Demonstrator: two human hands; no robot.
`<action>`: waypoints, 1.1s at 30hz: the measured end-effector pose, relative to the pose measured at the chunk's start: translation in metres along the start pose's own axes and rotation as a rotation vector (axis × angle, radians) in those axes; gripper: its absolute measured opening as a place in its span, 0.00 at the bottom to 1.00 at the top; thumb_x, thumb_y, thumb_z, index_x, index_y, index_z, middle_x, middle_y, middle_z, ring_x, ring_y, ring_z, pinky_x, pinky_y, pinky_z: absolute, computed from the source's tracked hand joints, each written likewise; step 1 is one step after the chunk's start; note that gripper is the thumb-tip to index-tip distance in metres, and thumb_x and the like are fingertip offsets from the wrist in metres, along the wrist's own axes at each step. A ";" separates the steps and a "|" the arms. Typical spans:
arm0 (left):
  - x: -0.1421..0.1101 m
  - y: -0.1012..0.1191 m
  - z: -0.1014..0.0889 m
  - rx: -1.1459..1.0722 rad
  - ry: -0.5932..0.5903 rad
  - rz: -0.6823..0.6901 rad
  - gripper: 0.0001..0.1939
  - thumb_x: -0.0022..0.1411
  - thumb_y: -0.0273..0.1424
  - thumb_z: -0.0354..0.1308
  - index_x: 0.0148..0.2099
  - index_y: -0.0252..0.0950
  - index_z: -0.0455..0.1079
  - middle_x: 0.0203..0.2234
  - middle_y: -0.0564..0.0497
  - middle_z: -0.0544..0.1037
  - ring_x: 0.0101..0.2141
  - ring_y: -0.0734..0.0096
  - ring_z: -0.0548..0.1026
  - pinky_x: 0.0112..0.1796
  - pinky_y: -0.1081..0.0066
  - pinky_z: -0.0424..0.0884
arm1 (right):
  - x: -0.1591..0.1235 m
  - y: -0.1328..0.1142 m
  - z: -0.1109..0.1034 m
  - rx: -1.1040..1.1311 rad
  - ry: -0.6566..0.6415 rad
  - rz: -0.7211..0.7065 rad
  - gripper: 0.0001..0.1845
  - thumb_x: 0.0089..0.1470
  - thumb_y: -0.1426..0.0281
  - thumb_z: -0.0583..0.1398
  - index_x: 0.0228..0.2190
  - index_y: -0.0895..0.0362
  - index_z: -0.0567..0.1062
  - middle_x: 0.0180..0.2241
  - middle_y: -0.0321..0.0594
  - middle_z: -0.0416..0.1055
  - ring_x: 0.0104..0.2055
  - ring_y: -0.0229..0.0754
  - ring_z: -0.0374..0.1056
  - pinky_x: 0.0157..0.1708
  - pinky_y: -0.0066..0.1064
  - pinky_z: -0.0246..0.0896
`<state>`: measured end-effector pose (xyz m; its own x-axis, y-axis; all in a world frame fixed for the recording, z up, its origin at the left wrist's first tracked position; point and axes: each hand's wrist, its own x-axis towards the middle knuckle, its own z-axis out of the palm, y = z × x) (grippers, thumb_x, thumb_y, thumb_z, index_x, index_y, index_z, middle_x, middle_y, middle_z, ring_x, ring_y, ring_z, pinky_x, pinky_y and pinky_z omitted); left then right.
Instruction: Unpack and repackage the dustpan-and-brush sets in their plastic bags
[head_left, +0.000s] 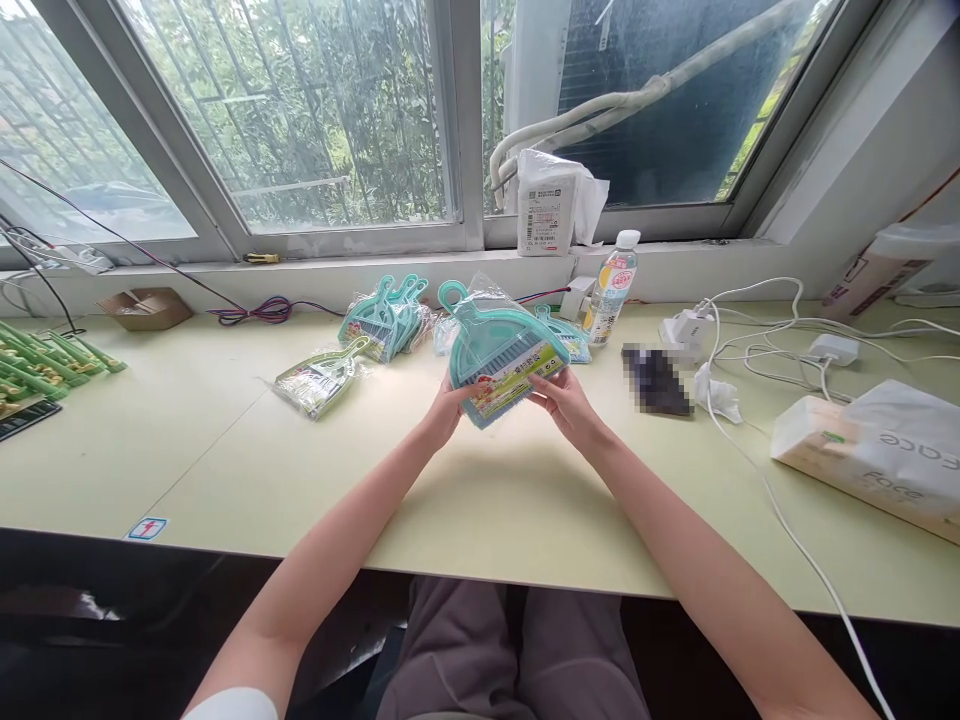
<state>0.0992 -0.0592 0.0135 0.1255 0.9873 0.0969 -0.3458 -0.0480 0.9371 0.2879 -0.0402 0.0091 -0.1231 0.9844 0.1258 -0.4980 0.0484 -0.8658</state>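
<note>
Held up over the table in both hands is a teal dustpan and brush set (499,345) in clear plastic wrap, its printed label facing me and its looped handle pointing up and left. My left hand (444,412) grips its lower left edge, thumb on the front. At the lower right edge, my right hand (566,402) is closed on it with the thumb by the label. Behind and to the left lie several more wrapped teal sets (386,318) in a pile. A wrapped olive-green set (321,377) rests nearer on the left. Another teal set (566,338) is partly hidden behind the held one.
A drink bottle (613,290) stands behind on the right. Further right are a blurred dark object (658,380), chargers (686,328) with white cables, and a tissue pack (870,450). Green bundled items (45,370) and a cardboard box (145,309) sit on the left.
</note>
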 end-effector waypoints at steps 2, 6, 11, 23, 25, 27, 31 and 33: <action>0.000 0.007 -0.003 -0.054 -0.031 -0.042 0.33 0.49 0.36 0.64 0.57 0.38 0.63 0.46 0.46 0.76 0.51 0.52 0.70 0.53 0.55 0.63 | -0.002 0.004 0.003 0.008 0.010 0.006 0.30 0.31 0.68 0.73 0.39 0.51 0.70 0.39 0.34 0.76 0.42 0.42 0.72 0.42 0.38 0.71; -0.003 0.020 -0.011 -0.224 -0.140 -0.115 0.38 0.54 0.59 0.49 0.55 0.35 0.67 0.47 0.41 0.75 0.54 0.46 0.67 0.53 0.49 0.61 | -0.009 0.010 0.012 0.057 0.038 0.035 0.26 0.31 0.69 0.73 0.35 0.54 0.71 0.37 0.36 0.77 0.41 0.42 0.73 0.45 0.39 0.71; -0.005 0.028 -0.014 -0.277 -0.172 -0.080 0.47 0.49 0.68 0.40 0.56 0.38 0.65 0.53 0.41 0.71 0.59 0.45 0.59 0.55 0.47 0.56 | -0.018 0.007 0.024 0.076 -0.002 0.048 0.20 0.35 0.67 0.71 0.33 0.56 0.74 0.38 0.38 0.77 0.43 0.45 0.73 0.48 0.40 0.70; -0.005 0.003 0.009 -0.316 -0.215 -0.193 0.33 0.58 0.57 0.46 0.53 0.40 0.68 0.54 0.45 0.71 0.59 0.49 0.60 0.56 0.48 0.58 | -0.015 0.011 0.021 0.138 0.186 -0.041 0.20 0.34 0.69 0.72 0.33 0.56 0.76 0.37 0.38 0.77 0.48 0.46 0.71 0.52 0.39 0.68; -0.002 0.004 0.008 -0.299 -0.134 -0.101 0.40 0.53 0.63 0.46 0.53 0.37 0.68 0.51 0.43 0.73 0.59 0.46 0.61 0.56 0.49 0.58 | -0.014 0.014 0.019 0.128 0.224 -0.028 0.20 0.34 0.69 0.72 0.33 0.56 0.76 0.37 0.38 0.77 0.48 0.46 0.71 0.52 0.40 0.68; 0.000 0.003 0.009 -0.248 -0.103 -0.045 0.37 0.52 0.60 0.52 0.54 0.37 0.67 0.50 0.43 0.74 0.58 0.46 0.62 0.57 0.49 0.58 | -0.013 0.017 0.018 0.122 0.244 -0.017 0.20 0.34 0.69 0.72 0.33 0.56 0.76 0.37 0.38 0.77 0.48 0.47 0.71 0.52 0.41 0.68; -0.004 -0.006 0.015 -0.144 -0.133 -0.033 0.29 0.53 0.42 0.64 0.56 0.41 0.65 0.53 0.46 0.71 0.57 0.51 0.64 0.58 0.52 0.57 | -0.010 0.015 0.013 0.123 0.293 -0.058 0.20 0.33 0.70 0.72 0.33 0.56 0.76 0.38 0.39 0.77 0.49 0.47 0.71 0.53 0.40 0.68; -0.008 -0.011 0.017 -0.093 -0.233 -0.069 0.27 0.55 0.39 0.64 0.56 0.43 0.65 0.57 0.46 0.67 0.59 0.52 0.61 0.57 0.51 0.57 | -0.008 0.011 0.010 0.133 0.304 -0.091 0.20 0.33 0.70 0.72 0.33 0.56 0.76 0.39 0.39 0.77 0.49 0.47 0.71 0.53 0.40 0.68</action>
<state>0.1181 -0.0691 0.0087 0.3590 0.9257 0.1192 -0.4119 0.0425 0.9102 0.2753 -0.0491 0.0036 0.1783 0.9835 0.0319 -0.6050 0.1351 -0.7846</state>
